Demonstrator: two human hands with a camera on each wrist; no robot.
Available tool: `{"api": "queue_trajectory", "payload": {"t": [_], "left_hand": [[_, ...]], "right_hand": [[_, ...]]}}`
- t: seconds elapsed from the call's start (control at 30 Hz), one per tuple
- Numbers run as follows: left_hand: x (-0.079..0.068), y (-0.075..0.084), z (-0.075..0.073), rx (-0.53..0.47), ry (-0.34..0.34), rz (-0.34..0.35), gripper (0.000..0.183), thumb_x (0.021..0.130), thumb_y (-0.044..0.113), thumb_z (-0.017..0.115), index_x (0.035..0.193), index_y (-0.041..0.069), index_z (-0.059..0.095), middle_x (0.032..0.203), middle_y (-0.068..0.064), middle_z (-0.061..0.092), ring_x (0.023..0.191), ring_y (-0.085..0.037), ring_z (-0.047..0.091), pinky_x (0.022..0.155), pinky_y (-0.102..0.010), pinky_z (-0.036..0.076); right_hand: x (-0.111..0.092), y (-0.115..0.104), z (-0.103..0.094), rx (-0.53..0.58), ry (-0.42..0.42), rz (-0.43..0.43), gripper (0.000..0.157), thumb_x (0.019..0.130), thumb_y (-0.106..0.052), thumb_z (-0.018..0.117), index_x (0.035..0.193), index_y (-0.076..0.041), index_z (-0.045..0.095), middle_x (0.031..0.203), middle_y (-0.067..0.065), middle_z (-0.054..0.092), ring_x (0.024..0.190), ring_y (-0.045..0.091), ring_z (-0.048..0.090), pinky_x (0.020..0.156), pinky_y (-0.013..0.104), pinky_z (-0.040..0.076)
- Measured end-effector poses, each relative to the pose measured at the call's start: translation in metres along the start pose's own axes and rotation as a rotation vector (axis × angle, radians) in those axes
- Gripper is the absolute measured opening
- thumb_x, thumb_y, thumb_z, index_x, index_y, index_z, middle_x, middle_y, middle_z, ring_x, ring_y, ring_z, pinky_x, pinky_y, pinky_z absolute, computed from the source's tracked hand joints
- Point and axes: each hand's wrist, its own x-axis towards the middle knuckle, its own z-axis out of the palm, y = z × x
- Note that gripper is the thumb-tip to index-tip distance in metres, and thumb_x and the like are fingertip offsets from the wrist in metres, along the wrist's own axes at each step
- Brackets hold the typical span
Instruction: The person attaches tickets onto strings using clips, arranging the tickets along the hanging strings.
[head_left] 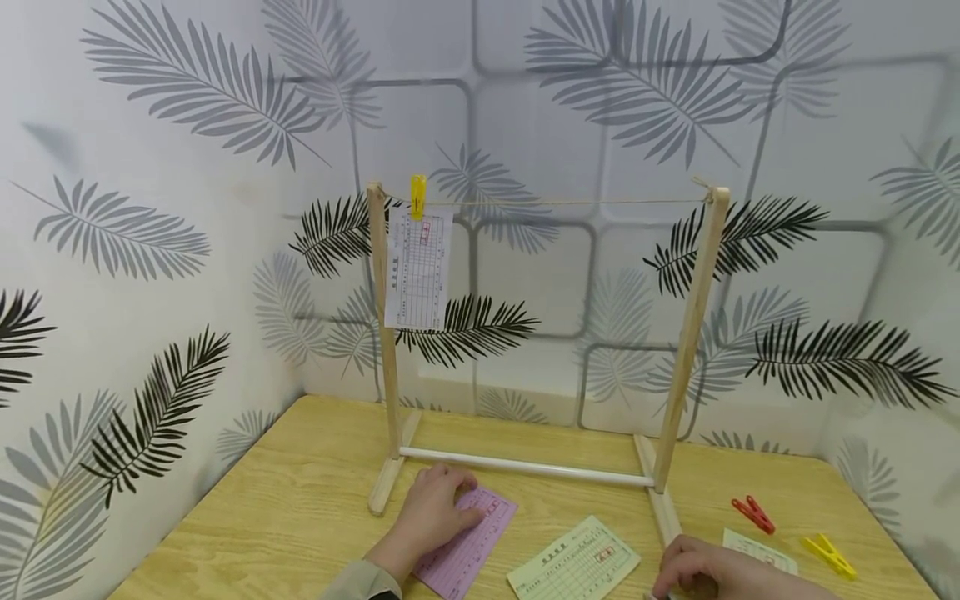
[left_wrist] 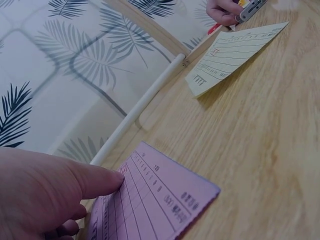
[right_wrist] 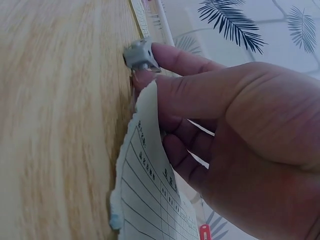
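Starting at the left, I've got a white form (head_left: pixel 416 287) hanging from a yellow clip (head_left: pixel 417 200) on the string (head_left: pixel 570 202) of a wooden stand (head_left: pixel 392 375), set toward the back edge of the surface (head_left: pixel 240 500). In front of it, nearer the surface's left edge than its right, my feed shows the left hand (head_left: pixel 437 515) over a purple form (head_left: pixel 476 546): thumb laid straight on the paper, grip relaxed. Next along, a pale green form (head_left: pixel 577 562) lies by itself on the surface, one corner toward the back edge. Now the right hand (head_left: pixel 712 571), and here the grip is pinching a gray clip (right_wrist: pixel 139 54), just above a second green form (head_left: pixel 757 547), partly hidden by that hand. Finally, toward the right edge, a red clip (head_left: pixel 761 521), then another yellow one.
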Motion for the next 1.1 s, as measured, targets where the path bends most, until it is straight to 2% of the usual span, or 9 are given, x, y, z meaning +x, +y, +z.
{"api": "queue_trajectory", "payload": {"t": [0.1,0.3,0.43,0.6,0.73,0.87,1.1], "left_hand": [[-0.001,0.0,0.0,0.007,0.001,0.004,0.04,0.081,0.033,0.085,0.114,0.014,0.072,0.112,-0.003,0.061,0.106,-0.027,0.052,0.093,-0.05,0.043],[-0.001,-0.002,0.001,0.035,0.018,0.051,0.034,0.081,0.033,0.084,0.112,0.02,0.076,0.114,-0.001,0.062,0.105,-0.026,0.053,0.09,-0.048,0.043],[-0.001,-0.003,0.003,0.032,0.005,0.066,0.032,0.083,0.033,0.083,0.113,0.023,0.077,0.115,-0.001,0.061,0.102,-0.024,0.051,0.086,-0.047,0.043],[0.0,-0.004,0.0,0.056,-0.014,0.037,0.049,0.082,0.04,0.082,0.122,0.014,0.071,0.118,-0.004,0.062,0.104,-0.026,0.052,0.09,-0.048,0.044],[-0.001,-0.002,-0.01,0.101,-0.055,-0.022,0.056,0.079,0.051,0.082,0.115,0.01,0.068,0.114,-0.005,0.06,0.103,-0.028,0.051,0.09,-0.052,0.044],[-0.003,0.001,-0.019,0.135,-0.109,-0.036,0.058,0.074,0.056,0.085,0.105,0.012,0.065,0.109,-0.005,0.055,0.099,-0.027,0.048,0.085,-0.054,0.044],[-0.005,0.004,-0.021,0.121,-0.126,-0.025,0.05,0.071,0.053,0.088,0.096,0.018,0.064,0.108,-0.002,0.053,0.094,-0.024,0.044,0.082,-0.05,0.042]], "right_hand": [[0.0,0.0,0.001,-0.02,0.015,0.006,0.021,0.101,-0.005,0.06,0.12,-0.007,0.068,0.111,0.011,0.056,0.092,0.023,0.052,0.068,0.033,0.04],[0.0,0.0,0.003,-0.047,0.08,0.129,0.015,0.099,-0.014,0.065,0.114,-0.011,0.068,0.107,0.005,0.058,0.092,0.017,0.056,0.073,0.025,0.042],[0.001,0.0,0.005,-0.04,0.116,0.153,0.011,0.098,-0.015,0.066,0.108,-0.01,0.069,0.101,0.003,0.059,0.089,0.014,0.056,0.073,0.023,0.043],[0.002,0.0,0.006,-0.007,0.15,0.191,0.012,0.097,-0.016,0.069,0.106,-0.008,0.068,0.097,0.005,0.059,0.085,0.012,0.057,0.07,0.023,0.044],[0.002,-0.001,0.005,0.018,0.176,0.239,0.016,0.095,-0.017,0.071,0.107,-0.008,0.067,0.095,0.006,0.06,0.082,0.013,0.057,0.067,0.024,0.044],[0.0,-0.001,0.003,0.009,0.174,0.218,0.016,0.094,-0.015,0.072,0.107,-0.007,0.068,0.091,0.003,0.06,0.079,0.009,0.056,0.065,0.023,0.043],[0.0,-0.002,0.002,0.032,0.157,0.188,0.014,0.093,-0.011,0.071,0.105,-0.004,0.068,0.087,-0.002,0.06,0.074,0.005,0.055,0.063,0.021,0.043]]}}
